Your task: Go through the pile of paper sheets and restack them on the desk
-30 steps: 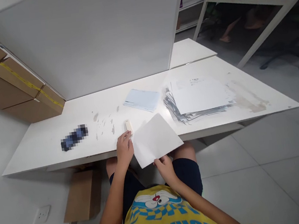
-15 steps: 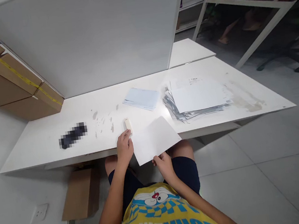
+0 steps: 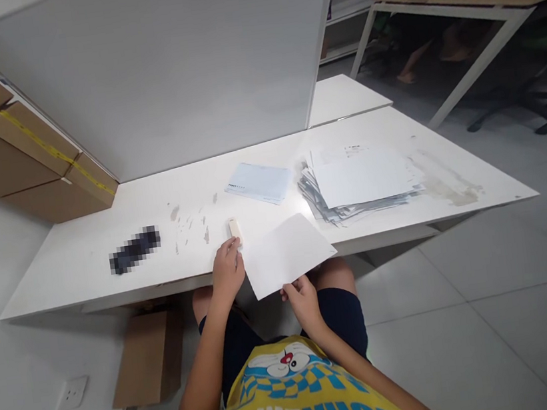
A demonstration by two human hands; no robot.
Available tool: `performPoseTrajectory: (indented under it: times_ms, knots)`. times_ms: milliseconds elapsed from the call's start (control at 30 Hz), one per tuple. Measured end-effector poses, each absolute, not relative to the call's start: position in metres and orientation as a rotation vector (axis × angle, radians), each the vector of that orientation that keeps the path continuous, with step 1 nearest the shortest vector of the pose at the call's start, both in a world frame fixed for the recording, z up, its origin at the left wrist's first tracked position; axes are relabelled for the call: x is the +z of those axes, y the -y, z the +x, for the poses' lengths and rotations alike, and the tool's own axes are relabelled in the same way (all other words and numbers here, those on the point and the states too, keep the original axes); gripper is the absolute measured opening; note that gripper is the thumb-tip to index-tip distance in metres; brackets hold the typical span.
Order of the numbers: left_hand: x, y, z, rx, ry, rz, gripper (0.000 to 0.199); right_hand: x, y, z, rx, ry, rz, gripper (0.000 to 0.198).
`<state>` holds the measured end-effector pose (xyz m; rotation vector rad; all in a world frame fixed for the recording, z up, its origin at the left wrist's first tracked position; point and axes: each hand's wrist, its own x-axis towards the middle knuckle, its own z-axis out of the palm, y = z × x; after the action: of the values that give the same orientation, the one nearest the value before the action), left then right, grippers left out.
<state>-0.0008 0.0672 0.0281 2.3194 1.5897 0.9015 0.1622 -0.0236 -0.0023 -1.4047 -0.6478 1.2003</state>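
Observation:
My left hand [image 3: 228, 270] is at the table's front edge, its fingers closed on the near end of a small cream oblong tool [image 3: 234, 227] lying on the table. What kind of tool it is I cannot make out. Just right of those fingers, a white sheet of paper [image 3: 287, 251] overhangs the front edge. My right hand [image 3: 302, 299] pinches the sheet's near edge between thumb and fingers. The sheet's left side reaches close to the tool; whether they touch is unclear.
On the white table [image 3: 176, 197] lie a pale blue printed sheet [image 3: 259, 181], a messy paper stack [image 3: 368, 178] and a blurred-out dark object [image 3: 135, 249]. A whiteboard [image 3: 175, 70] stands behind. Cardboard boxes [image 3: 28, 160] are stacked left; another box [image 3: 145, 360] sits below the table.
The white sheet and my right hand have shifted slightly to the right and up. My left hand stays on the cream tool. The camera view has moved a little.

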Motion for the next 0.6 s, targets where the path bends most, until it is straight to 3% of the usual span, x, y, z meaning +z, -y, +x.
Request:
performPoseTrajectory:
  times_ms: [300,600]
  knots:
    - [0.013,-0.073,-0.007,0.976,-1.57,2.45,0.04,-0.005,0.018,0.157,1.234,0.619,-1.301,0.026]
    - [-0.007,-0.074,-0.002,1.065,-1.674,2.568,0.042,-0.018,0.009,0.161,1.195,0.649,-1.259,0.015]
